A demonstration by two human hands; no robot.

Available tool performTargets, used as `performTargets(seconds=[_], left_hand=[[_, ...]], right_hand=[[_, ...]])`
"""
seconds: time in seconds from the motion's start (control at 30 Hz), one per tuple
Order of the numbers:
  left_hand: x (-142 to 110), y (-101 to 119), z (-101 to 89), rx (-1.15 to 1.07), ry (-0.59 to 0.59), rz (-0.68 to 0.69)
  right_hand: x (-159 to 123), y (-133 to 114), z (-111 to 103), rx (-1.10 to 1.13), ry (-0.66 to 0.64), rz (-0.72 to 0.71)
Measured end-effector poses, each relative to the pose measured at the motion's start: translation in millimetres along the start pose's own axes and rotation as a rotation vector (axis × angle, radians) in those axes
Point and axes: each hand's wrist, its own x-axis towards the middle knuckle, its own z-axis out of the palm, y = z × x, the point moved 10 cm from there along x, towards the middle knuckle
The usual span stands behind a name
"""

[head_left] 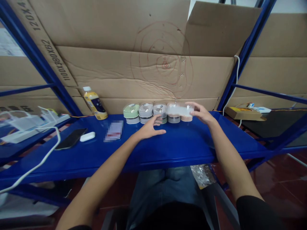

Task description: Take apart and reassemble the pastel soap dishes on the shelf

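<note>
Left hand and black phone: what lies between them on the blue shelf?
The head view shows a pixelated card and a white earbud case on the blue shelf, between the left hand and the phone.

A blue steel shelf [83,159] carries a yellow-labelled plastic bottle [95,103], a black smartphone [71,138] and a white earbud case [87,136] (a blurred card [114,131] lies right of the case); corrugated cardboard [120,32] lines the rear.
</note>
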Motion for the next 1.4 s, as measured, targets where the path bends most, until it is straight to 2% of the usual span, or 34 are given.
performTargets(seconds=[0.07,0.13,0.2,0.3,0.43,0.6,0.7,0.8,0.9,1.0,1.07,1.13,1.23,1.4], left_hand=[[-4,-12,6.9,-0.126,-0.041,-0.044],[-7,-14,11.0,-0.14,-0.071,-0.049],[-11,-12,14.6,-0.069,-0.101,-0.051],[-14,-9,15.2,0.088,-0.101,-0.061],[-13,-8,15.9,0.268,-0.08,-0.059],[-10,1,23.2,0.332,-0.055,0.028],[-10,5,24.6,0.311,-0.063,0.059],[-12,0,18.1,0.318,-0.057,0.03],[-14,-1,14.3,0.372,-0.069,0.049],[-15,-6,19.4,0.428,-0.131,0.043],[-14,-8,21.5,0.431,-0.149,0.03],[-13,-7,18.8,0.41,-0.126,0.035],[-9,-6,2.7,0.371,-0.014,0.035],[-9,-9,-41.4,0.392,0.293,-0.045]], right_hand=[[-10,-2,45,-0.047,-0.268,0.036],[-19,1,78,-0.061,-0.439,0.064],[-25,10,100,-0.041,-0.546,0.099],[-30,21,115,-0.027,-0.644,0.13],[-31,26,114,-0.173,-0.643,0.093],[-23,16,122,-0.482,-0.436,-0.047],[-24,4,132,-0.581,-0.369,-0.145],[-21,-5,117,-0.543,-0.275,-0.183],[-14,-3,81,-0.501,-0.15,-0.162],[-9,12,50,-0.493,-0.066,-0.066],[-8,21,41,-0.469,-0.046,-0.002],[-8,26,40,-0.439,-0.054,0.034],[-8,23,43,-0.393,-0.051,0.03],[-8,20,33,-0.271,0.041,0.038]])
